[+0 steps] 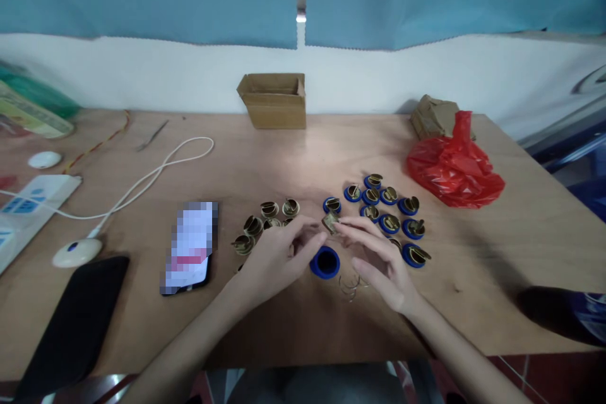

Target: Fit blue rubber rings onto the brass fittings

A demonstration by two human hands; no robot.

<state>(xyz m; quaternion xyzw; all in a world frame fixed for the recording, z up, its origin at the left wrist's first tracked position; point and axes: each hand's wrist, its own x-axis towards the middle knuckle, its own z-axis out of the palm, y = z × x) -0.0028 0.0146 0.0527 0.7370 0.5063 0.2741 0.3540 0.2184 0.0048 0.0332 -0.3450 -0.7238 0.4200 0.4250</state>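
A small brass-coloured metal piece (pixel 331 223) is held up at the fingertips of my right hand (pixel 379 255). My left hand (pixel 281 259) is close beside it, thumb and forefinger apart, with nothing visible between them. Just below the fingertips, a blue ring-shaped holder (pixel 325 262) with a dark hollow centre rests on the table. Several thin wire rings (pixel 349 287) lie beneath my right hand. To the right are several brass clip pieces in blue holders (pixel 389 223). Partly behind my left hand stand several similar brass clip pieces (pixel 253 225) without blue holders.
At the back is an open cardboard box (pixel 278 110). A red plastic bag (pixel 454 167) and a brown paper package (pixel 433 115) lie back right. Left are a lit phone (pixel 189 246), a black flat case (pixel 73 328), a white cable (pixel 137 189) and a power strip (pixel 57 192).
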